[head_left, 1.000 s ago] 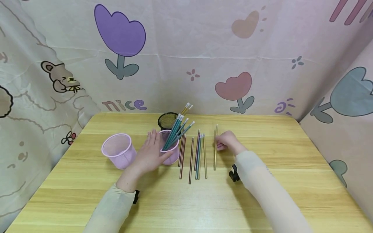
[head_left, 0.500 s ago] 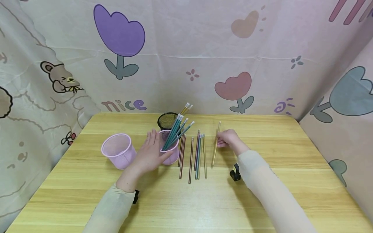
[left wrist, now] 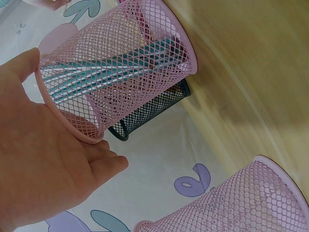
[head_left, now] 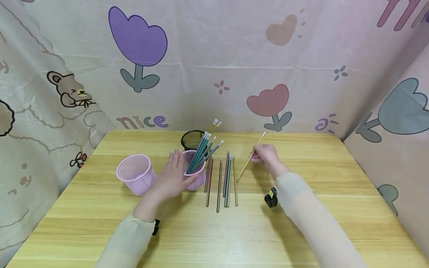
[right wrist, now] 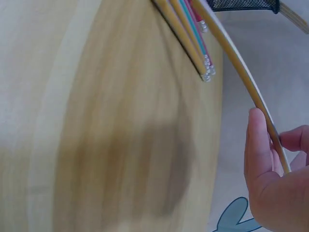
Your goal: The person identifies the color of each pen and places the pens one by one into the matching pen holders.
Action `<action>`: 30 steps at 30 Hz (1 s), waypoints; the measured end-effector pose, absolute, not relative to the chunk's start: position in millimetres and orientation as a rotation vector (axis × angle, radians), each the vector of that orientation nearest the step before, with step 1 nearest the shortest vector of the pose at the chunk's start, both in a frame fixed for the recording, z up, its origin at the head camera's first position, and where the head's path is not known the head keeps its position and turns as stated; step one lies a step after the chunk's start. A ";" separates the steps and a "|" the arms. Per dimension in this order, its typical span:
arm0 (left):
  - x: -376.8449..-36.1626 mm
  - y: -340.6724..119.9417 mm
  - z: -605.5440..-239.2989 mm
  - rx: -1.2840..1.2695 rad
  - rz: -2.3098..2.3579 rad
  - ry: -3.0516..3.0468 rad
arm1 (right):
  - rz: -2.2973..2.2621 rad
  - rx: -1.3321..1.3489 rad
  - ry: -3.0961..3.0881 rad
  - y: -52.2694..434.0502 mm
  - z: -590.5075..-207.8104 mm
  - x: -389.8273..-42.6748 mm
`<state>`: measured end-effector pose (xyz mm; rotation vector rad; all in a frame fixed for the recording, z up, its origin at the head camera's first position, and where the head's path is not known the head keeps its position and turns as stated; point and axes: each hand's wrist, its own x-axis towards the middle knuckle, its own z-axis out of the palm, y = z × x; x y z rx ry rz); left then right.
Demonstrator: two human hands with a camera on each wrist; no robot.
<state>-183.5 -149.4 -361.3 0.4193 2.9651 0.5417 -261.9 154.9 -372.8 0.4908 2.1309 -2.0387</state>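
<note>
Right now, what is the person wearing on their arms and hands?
Both arms wear long, pale cream sleeves that fit closely and end at the wrists. The left hand and the right hand are bare, with no gloves or rings to be seen. A small black device is strapped under each wrist; the one at the right wrist shows a little yellow mark.

Gold pencil (head_left: pixel 249 157), long and thin, pinched in right hand (head_left: pixel 266 157), lifted off the table and tilted, upper end pointing far-right, lower end near-left just beside the row of loose pencils (head_left: pixel 222 180); pink mesh cup (head_left: pixel 196 176) upright at centre, holding a bunch of teal pencils (head_left: pixel 203 152) leaning far-right; left hand (head_left: pixel 171 178) flat against its left side, fingers straight.
</note>
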 end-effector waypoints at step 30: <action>-182.8 -149.6 -361.8 0.417 0.533 2.978 | -2.765 0.422 2.067 89.7 -322.5 -275.5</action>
